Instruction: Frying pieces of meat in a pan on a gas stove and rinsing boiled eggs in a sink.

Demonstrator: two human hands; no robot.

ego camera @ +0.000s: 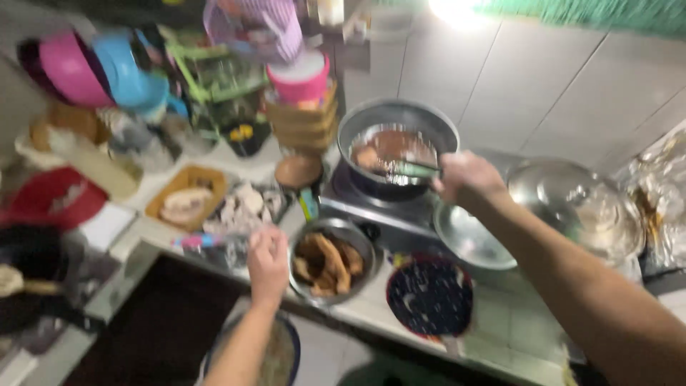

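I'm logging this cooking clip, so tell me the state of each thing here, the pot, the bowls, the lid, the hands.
Pot: uncovered on the stove, holding brown liquid and food.
Metal bowl: filled with fried brown pieces.
Empty metal bowl: upright, nothing inside.
Glass lid: off the pot, lying on the counter.
Right hand: closed on a utensil reaching into the pot.
Left hand: closed on something; too blurred to tell what.

Head view, steeply down, close over counter

- Tiled surface, pale, cluttered.
- On it: metal bowl w/ fried pieces, dark round mat w/ red rim, empty steel bowl, stove, orange tray.
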